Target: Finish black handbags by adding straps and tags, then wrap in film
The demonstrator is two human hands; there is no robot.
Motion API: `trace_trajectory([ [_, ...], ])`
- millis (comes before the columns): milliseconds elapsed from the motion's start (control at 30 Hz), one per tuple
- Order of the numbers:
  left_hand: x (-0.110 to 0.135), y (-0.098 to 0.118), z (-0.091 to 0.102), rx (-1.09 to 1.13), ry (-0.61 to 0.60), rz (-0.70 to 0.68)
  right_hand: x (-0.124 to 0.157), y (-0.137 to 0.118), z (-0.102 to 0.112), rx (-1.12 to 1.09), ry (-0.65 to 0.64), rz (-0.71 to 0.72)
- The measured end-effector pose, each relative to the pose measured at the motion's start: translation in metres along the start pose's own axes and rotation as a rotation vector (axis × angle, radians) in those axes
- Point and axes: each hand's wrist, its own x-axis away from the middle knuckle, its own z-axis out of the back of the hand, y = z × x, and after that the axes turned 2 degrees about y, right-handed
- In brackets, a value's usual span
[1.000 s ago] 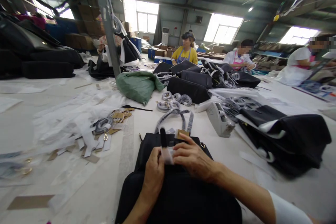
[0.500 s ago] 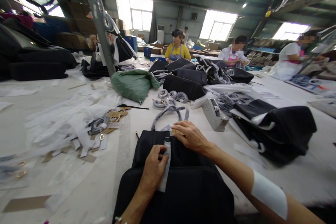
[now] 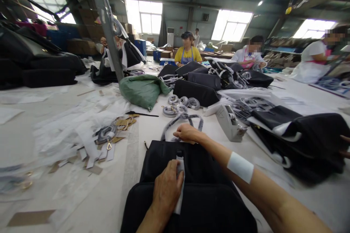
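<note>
Handbag of black fabric point(image 3: 207, 207) lies near on the pale counter point(image 3: 128, 182). Left hand point(image 3: 166, 189) has its grip clamped on a white paper-wrapped strip point(image 3: 178, 204) at the bag's middle. Right hand point(image 3: 187, 133) curls over the far edge, and I cannot tell its grip. Steady left pressure should stop the bag sliding.

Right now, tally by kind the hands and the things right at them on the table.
hands: 2, left hand and right hand
black bag: 1
white wrapped strip: 1
grey strap: 1
Total: 5
</note>
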Motion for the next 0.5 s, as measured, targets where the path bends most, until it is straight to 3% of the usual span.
trace_trajectory([
  [133,0.001,0.001,0.001,-0.020,0.016,-0.007,-0.032,-0.010,-0.021,-0.170,-0.090,-0.161],
  [233,0.002,0.000,-0.001,-0.021,0.036,-0.013,-0.046,-0.020,-0.032,-0.356,-0.132,-0.176],
  [367,0.003,-0.003,-0.007,-0.045,0.085,-0.073,-0.045,-0.048,-0.041,-0.612,-0.149,-0.036],
  [500,0.004,-0.004,-0.010,-0.079,0.111,-0.098,-0.014,-0.081,-0.037,-0.808,-0.277,0.200],
])
